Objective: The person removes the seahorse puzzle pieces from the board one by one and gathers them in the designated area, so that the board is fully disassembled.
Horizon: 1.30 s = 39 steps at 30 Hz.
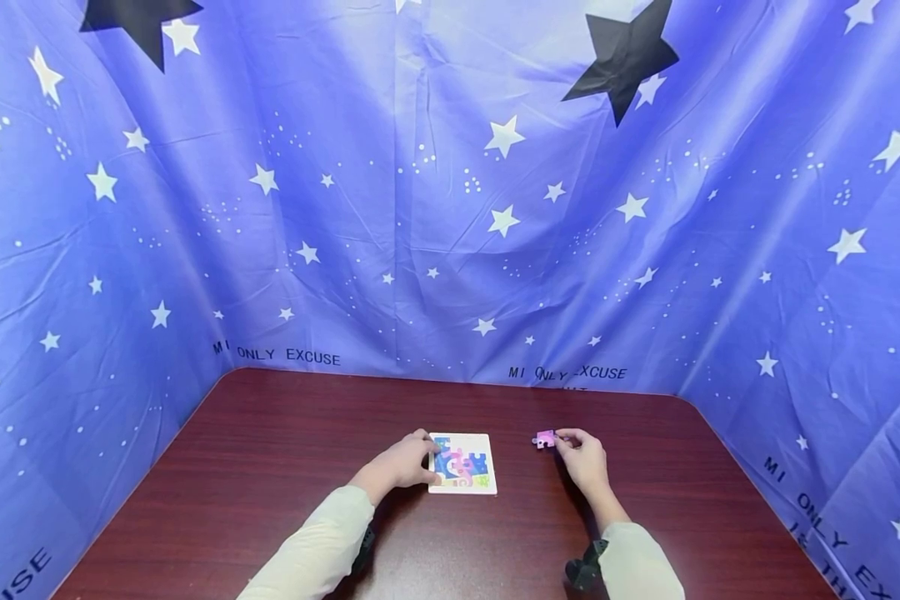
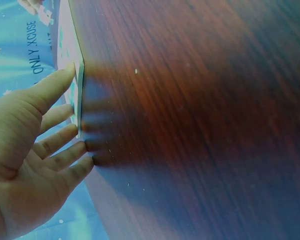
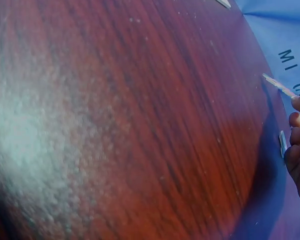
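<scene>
A square white-framed jigsaw puzzle (image 1: pixel 461 486), partly filled with blue, pink and yellow pieces, lies on the table; a white patch shows at its upper right. My left hand (image 1: pixel 407 463) rests at its left side, thumb and fingertips touching the frame and its edge. In the left wrist view, the fingers (image 2: pixel 60 140) are spread and fairly straight along the board's edge. To the right of the puzzle, my right hand (image 1: pixel 585 460) pinches a pink jigsaw piece (image 1: pixel 545 438) between thumb and index finger. The right wrist view has that piece (image 3: pixel 279 85) tilted above the tabletop.
Another thin piece (image 3: pixel 283 144) is on the table beside the right hand's lower fingers. The dark red-brown wooden table (image 1: pixel 270 442) is enclosed at the back and sides by a blue star-patterned cloth (image 1: pixel 450 208).
</scene>
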Each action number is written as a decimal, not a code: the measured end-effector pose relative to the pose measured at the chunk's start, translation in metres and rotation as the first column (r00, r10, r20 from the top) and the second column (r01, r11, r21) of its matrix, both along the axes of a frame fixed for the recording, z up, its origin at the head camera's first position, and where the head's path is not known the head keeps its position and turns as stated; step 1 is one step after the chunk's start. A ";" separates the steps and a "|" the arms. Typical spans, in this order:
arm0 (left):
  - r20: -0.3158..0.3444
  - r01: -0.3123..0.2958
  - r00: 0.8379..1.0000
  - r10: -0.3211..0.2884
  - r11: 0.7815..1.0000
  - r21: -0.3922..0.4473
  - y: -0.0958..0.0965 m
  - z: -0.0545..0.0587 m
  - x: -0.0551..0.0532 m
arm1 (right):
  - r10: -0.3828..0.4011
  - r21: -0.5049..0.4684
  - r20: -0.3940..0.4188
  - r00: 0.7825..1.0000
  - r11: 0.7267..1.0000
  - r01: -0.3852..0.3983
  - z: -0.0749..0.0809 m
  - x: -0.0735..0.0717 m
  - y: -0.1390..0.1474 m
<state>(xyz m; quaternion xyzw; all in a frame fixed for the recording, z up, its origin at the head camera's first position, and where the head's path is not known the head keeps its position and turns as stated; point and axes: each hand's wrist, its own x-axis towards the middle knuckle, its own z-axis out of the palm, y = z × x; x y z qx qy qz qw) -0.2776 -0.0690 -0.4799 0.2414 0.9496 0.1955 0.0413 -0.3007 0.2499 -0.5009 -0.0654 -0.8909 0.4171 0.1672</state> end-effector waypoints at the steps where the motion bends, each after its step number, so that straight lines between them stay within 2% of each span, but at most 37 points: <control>1: 0.004 -0.002 1.000 0.002 1.000 -0.001 0.000 0.000 0.000 | -0.003 0.000 0.005 1.000 1.000 0.003 -0.001 0.000 0.001; 14: -0.014 0.004 1.000 -0.004 1.000 -0.003 -0.001 -0.004 -0.001 | -0.010 0.028 0.047 0.999 1.000 0.009 -0.003 0.002 0.007; 39: 0.002 -0.014 1.000 0.014 1.000 0.000 0.000 0.001 0.002 | -0.024 0.123 0.164 0.986 0.992 0.004 -0.001 0.000 0.009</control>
